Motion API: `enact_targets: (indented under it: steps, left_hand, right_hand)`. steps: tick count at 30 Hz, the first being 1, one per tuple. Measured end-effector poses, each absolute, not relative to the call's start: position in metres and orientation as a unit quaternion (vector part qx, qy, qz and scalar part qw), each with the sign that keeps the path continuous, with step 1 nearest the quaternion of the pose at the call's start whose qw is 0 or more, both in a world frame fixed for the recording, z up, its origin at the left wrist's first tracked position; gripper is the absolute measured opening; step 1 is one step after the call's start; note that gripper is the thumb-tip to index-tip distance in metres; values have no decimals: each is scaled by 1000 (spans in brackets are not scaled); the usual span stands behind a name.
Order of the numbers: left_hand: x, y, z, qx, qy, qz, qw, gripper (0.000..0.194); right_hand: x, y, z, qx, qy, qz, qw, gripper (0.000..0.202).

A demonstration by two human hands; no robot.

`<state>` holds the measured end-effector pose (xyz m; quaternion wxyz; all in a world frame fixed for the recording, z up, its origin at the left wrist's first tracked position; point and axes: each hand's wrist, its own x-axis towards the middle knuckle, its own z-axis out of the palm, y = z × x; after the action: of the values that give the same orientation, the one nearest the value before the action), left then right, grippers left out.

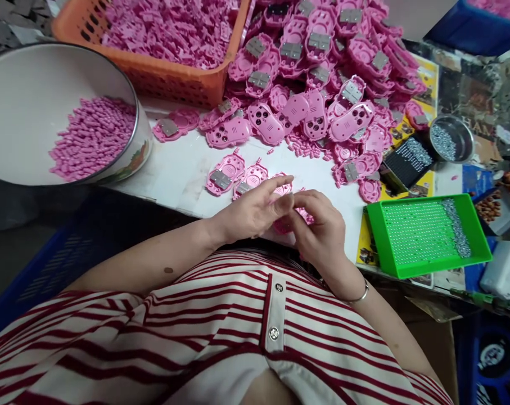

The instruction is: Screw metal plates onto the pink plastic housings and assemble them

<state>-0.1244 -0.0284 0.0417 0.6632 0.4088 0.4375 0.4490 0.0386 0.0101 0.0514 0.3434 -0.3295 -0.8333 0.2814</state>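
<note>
My left hand and my right hand meet at the fingertips over the near edge of the white table. Both are closed in a pinch; whatever lies between the fingers is too small or hidden to make out. Beneath them are pink plastic casing halves, partly covered by the fingers. To the left of my hands lie a pink casing half with a grey metal plate and another pink casing half, each with a small pink piece at its top end.
Behind, pink casings are heaped high. An orange basket holds pink parts; a white enamel basin holds small pink pieces. On the right stand a green tray of screws, a black tray, a metal bowl and a screwdriver.
</note>
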Motion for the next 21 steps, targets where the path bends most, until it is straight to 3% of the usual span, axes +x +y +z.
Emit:
enact_targets:
  steps: [3,6,12,14,18,21]
  left_hand:
    - [-125,-27,44,333,463,480,667,50]
    - [-127,-25,44,294,482,491,663,29]
    - [-129,-26,45,234,491,515,663,18]
    - [-129,-29,44,244,475,514,672,21]
    - [-129,-33,41,308,465,513,652,30]
    - [-130,-31,41,294,475,518,648,22]
  right_hand:
    - [38,10,51,-398,-748,411,336,8]
    - [37,9,49,-414,-725,438,333,12]
    - [37,5,49,-304,-878,145,340,13]
    - [38,4,52,-304,-882,115,343,12]
    - [37,5,55,-401,-785,336,331,16]
    - [34,6,52,-433,-692,464,345,25]
